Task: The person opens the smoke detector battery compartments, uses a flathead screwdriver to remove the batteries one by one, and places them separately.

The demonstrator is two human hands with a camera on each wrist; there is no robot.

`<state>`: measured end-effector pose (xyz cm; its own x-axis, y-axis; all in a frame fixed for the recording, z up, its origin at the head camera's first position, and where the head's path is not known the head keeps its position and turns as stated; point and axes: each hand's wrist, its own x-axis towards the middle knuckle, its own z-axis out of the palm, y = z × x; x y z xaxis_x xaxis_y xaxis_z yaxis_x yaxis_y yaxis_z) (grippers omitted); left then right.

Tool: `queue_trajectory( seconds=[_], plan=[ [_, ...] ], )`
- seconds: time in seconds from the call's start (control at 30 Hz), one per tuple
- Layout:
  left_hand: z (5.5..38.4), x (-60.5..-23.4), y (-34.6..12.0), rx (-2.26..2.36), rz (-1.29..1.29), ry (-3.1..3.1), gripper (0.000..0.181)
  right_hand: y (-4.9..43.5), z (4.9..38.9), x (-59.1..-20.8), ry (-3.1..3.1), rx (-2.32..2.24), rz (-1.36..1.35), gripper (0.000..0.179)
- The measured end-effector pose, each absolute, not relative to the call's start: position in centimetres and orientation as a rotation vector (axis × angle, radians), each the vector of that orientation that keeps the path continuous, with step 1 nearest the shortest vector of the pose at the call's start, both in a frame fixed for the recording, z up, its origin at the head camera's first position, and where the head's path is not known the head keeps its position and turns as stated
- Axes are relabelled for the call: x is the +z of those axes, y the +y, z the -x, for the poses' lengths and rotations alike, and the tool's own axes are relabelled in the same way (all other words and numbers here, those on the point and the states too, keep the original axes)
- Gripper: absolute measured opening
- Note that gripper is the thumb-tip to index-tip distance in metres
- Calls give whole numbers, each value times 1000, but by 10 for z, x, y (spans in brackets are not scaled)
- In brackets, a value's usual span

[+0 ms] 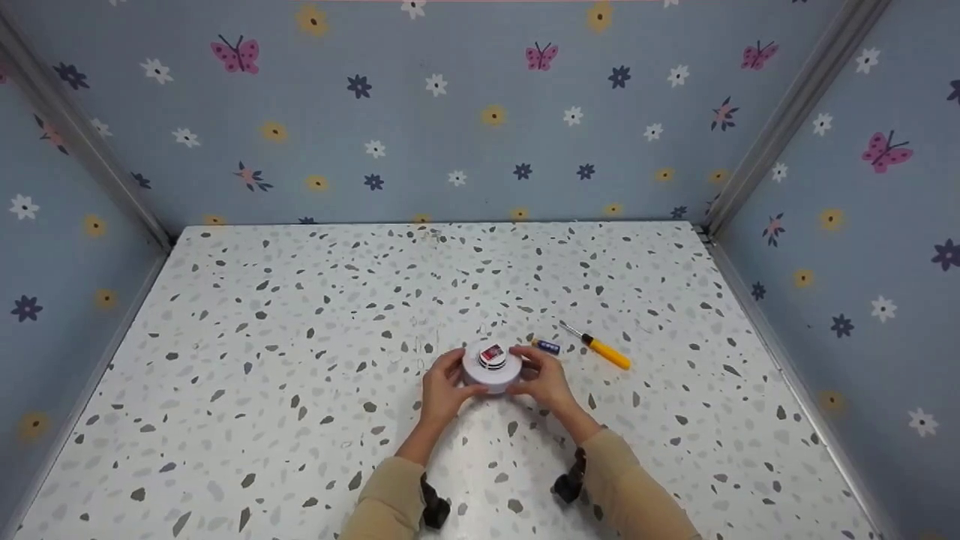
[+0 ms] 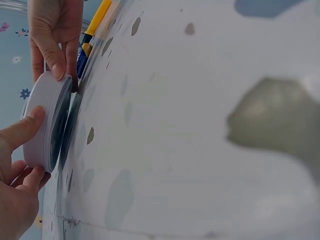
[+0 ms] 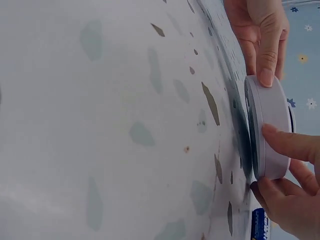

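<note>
A round white smoke detector [image 1: 491, 370] with a red label on its raised top is held between both hands, low over the speckled tabletop. From the left, my left hand [image 1: 444, 386] grips its rim, thumb at the near side and fingers curled behind. My right hand [image 1: 546, 381] grips the opposite side the same way. In the left wrist view the white side wall [image 2: 42, 120] and a dark edge of the underside show, close to the table. The right wrist view also has both thumbs on the side wall [image 3: 272, 107]. Most of the underside is hidden.
Just right of the right hand lies a blue battery [image 1: 547, 346] with an orange end. Beyond it is a screwdriver [image 1: 609, 353] with a yellow handle. Patterned blue wall panels [image 1: 450, 112] border the speckled table [image 1: 300, 315] at the back and both sides.
</note>
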<state>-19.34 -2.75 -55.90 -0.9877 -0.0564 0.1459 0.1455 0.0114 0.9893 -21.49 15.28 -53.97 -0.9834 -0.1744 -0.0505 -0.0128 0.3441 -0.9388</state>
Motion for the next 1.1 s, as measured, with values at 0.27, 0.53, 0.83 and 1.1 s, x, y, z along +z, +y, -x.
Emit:
queue_trajectory(
  seconds=[0.27,0.53,0.83,1.1],
  plan=[
    [196,-561,-29,-2058,102,-2155,70,148,213,-540,2533,-1682,225,61],
    [193,-561,-27,-1995,123,-2172,66,144,213,-541,2526,-1595,135,60],
    [189,-556,-30,-1876,95,-2309,66,147,212,-538,2497,-1575,129,58],
    [184,-549,-40,-1636,138,-2545,58,156,211,-528,2567,-1516,156,47]
  ],
)
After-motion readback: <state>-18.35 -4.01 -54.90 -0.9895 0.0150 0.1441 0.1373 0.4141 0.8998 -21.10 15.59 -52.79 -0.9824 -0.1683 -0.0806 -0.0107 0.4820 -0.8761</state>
